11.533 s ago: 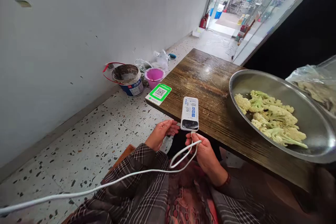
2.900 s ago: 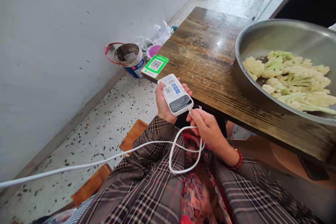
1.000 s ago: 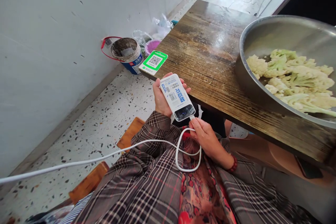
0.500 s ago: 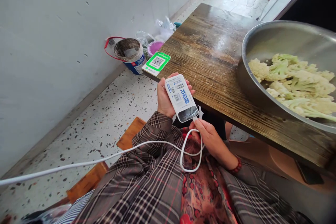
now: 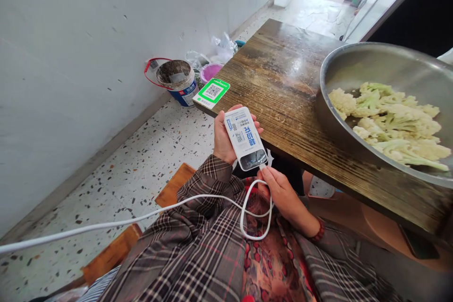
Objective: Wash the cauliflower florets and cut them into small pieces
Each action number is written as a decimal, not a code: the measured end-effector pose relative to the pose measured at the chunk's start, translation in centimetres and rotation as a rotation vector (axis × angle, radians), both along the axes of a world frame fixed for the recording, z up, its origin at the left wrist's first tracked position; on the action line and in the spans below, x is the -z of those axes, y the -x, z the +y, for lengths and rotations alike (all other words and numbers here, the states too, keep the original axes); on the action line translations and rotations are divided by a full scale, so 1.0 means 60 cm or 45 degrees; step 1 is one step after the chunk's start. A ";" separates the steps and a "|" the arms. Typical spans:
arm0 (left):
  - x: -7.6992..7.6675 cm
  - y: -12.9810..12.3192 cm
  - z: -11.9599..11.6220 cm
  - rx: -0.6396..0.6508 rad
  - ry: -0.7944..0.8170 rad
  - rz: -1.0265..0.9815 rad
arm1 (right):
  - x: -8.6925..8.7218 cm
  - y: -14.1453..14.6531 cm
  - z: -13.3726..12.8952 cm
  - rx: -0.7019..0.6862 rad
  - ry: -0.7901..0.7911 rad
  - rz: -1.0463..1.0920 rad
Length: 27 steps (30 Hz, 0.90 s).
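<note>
A white power bank [image 5: 244, 134] with blue lettering and a dark glossy end panel rests in my left hand [image 5: 223, 139], thumb along one side and fingertips round the other. My right hand [image 5: 283, 193] pinches the plug of a white charging cable [image 5: 198, 197] at the panel end of the power bank. The plug meets that edge; how deep it sits I cannot tell. From my right hand the cable makes a loop over my lap, then runs off to the left edge of the view.
A wooden table [image 5: 276, 85] stands ahead, bearing a green QR-code card [image 5: 213, 92] and a large steel bowl [image 5: 323, 99] of cauliflower [image 5: 396, 113]. A bucket [image 5: 184, 92] and a pink basin [image 5: 210, 71] are by the wall. A wooden stool [image 5: 175, 184] shows beside me.
The view has tilted up slightly, so things sit lower in it. Both hands keep their hold on the power bank and the cable's plug; the cable loop has shifted a little.
</note>
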State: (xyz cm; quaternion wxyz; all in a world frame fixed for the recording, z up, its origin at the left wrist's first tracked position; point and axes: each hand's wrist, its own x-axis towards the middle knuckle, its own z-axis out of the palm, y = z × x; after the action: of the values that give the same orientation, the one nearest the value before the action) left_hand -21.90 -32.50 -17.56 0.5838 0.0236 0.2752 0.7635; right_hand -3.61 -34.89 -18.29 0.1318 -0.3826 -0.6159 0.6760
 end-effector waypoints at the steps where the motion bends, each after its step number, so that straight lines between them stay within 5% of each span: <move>1: -0.002 -0.001 0.000 0.004 -0.005 0.012 | 0.001 0.000 -0.002 0.006 0.002 0.001; 19: -0.021 0.025 -0.012 -0.088 -0.046 0.006 | -0.010 0.008 0.013 0.032 0.076 0.053; 27: -0.021 0.019 -0.015 -0.062 -0.044 0.060 | -0.017 0.024 0.032 0.096 -0.140 0.089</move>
State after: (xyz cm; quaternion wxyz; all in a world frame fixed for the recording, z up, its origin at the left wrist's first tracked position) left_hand -23.02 -33.38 -16.33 0.5578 0.0450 0.2763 0.7813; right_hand -5.04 -32.98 -17.25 0.1996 -0.3738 -0.6323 0.6486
